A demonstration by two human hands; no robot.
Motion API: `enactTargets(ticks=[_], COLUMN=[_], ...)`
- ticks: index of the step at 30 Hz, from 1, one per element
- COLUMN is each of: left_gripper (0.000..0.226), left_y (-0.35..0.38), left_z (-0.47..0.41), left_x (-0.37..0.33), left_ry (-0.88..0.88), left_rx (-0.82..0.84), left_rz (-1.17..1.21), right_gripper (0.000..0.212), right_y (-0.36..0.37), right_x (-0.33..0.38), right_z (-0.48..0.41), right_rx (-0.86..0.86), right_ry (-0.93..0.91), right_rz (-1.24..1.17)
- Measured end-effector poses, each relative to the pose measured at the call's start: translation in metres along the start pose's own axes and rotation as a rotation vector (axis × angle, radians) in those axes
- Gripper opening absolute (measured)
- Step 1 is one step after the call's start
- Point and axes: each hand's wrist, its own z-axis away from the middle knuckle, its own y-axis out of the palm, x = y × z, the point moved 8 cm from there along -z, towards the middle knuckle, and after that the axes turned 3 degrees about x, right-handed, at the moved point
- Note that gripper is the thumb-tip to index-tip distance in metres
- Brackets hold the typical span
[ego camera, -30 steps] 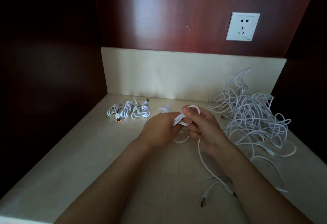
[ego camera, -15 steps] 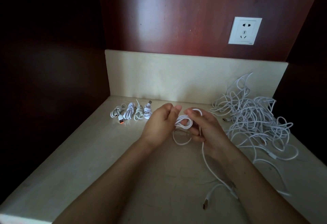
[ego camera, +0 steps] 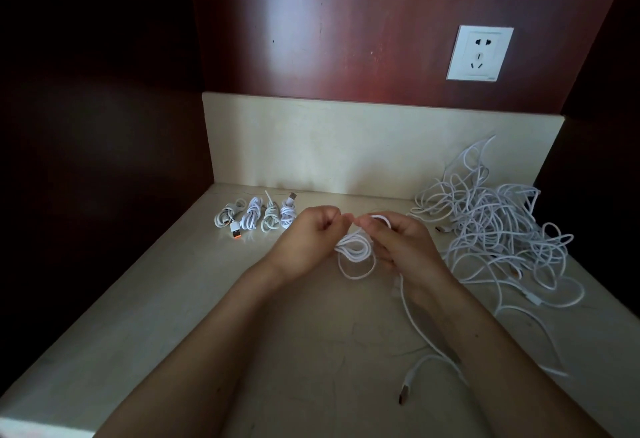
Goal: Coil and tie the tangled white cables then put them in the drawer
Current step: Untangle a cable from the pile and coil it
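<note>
A half-coiled white cable point(ego camera: 356, 252) is held just above the counter point(ego camera: 207, 299). Its loops are pinched by the curled grip of the right hand point(ego camera: 401, 247). The left hand point(ego camera: 304, 240) is curled beside them; whether a strand is pinched cannot be told.

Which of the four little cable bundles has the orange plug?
The leftmost bundle: an orange-tipped plug sticks out at its front. No other shows orange.
</note>
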Motion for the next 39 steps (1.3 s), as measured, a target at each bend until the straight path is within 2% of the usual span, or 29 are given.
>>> enactTargets(ticks=[3, 6, 8, 11, 15, 18, 21, 25, 27, 31, 33, 36, 39], left_gripper=[0.041, 0.043, 0.043, 0.044, 0.044, 0.041, 0.040, 0.043, 0.039, 0.038, 0.034, 0.026, 0.020], left_y=[0.007, 0.008, -0.003, -0.028, -0.047, -0.046, -0.036, -0.012, 0.000, 0.006, 0.009, 0.019, 0.018], left_z=[0.004, 0.004, 0.003, 0.006, 0.012, 0.013, 0.013, 0.009, 0.010, 0.015, 0.016, 0.015, 0.013], left_x=[-0.010, -0.019, -0.021, -0.018, -0.008, -0.008, -0.018, -0.019, -0.026, -0.032, -0.032, -0.032, -0.035], left_ry=[0.018, 0.031, 0.025, 0.005, 0.004, -0.004, 0.031, 0.062, 0.118, 0.160, 0.181, 0.168, 0.116], left_rx=[0.056, -0.007, -0.118, -0.322, -0.470, -0.440, -0.404, -0.284, -0.242, -0.213, -0.137, 0.006, 0.014], left_rz=[0.098, 0.159, 0.213, 0.272, 0.064, -0.262, -0.435, -0.290, -0.220, -0.204, -0.171, 0.060, 0.205], right_gripper=[0.014, 0.008, 0.008, 0.021, 0.026, 0.033, 0.029, 0.028, 0.026, 0.026, 0.023, 0.024, 0.024], right_y=[0.001, 0.000, 0.003, 0.019, 0.053, 0.055, 0.038, 0.003, -0.002, 0.003, 0.002, -0.007, -0.012], right_x=[-0.012, -0.017, -0.018, -0.017, -0.006, -0.001, 0.017, 0.026, 0.024, 0.016, 0.016, 0.022, 0.025], right_z=[-0.001, -0.003, -0.004, -0.001, 0.013, 0.020, 0.018, 0.010, 0.011, 0.012, 0.010, 0.007, 0.008], right_rx=[-0.023, -0.039, -0.013, 0.074, 0.283, 0.313, 0.167, -0.139, -0.219, -0.226, -0.220, -0.249, -0.279], right_ry=[0.093, 0.106, 0.048, -0.073, -0.307, -0.391, -0.475, -0.469, -0.469, -0.418, -0.418, -0.454, -0.490], right_rz=[-0.059, -0.008, 0.083, 0.265, 0.598, 0.747, 0.703, 0.686, 0.658, 0.562, 0.510, 0.426, 0.401])
